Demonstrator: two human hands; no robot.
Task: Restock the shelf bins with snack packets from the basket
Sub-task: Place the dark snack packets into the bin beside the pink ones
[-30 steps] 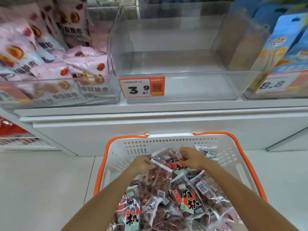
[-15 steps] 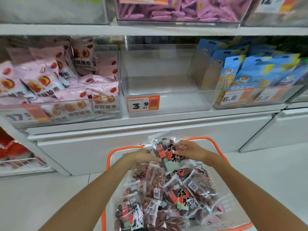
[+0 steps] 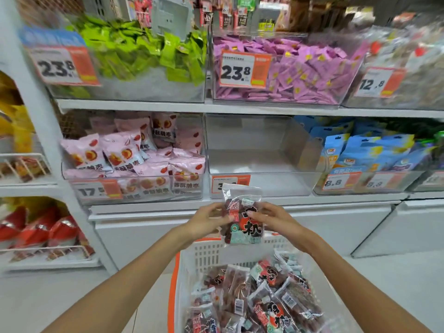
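A clear snack packet (image 3: 243,213) of dark red fruit with a red and black label hangs upright in front of the shelf edge. My left hand (image 3: 208,219) grips its left side and my right hand (image 3: 272,218) pinches its right side. Directly behind and above it stands an empty clear shelf bin (image 3: 259,152) with an orange price tag partly hidden by the packet. Below my hands sits a white basket (image 3: 206,251) with an orange rim, holding several more of the same packets (image 3: 262,299).
Left of the empty bin is a bin of pink packets (image 3: 134,155); right of it, a bin of blue packets (image 3: 367,152). The shelf above carries bins of green sachets (image 3: 141,54) and purple sachets (image 3: 300,68). White cabinet fronts run below the shelf.
Both hands have lifted one packet out of the basket, up to the level of the shelf edge. The view has tilted upward, bringing the upper shelf into sight.
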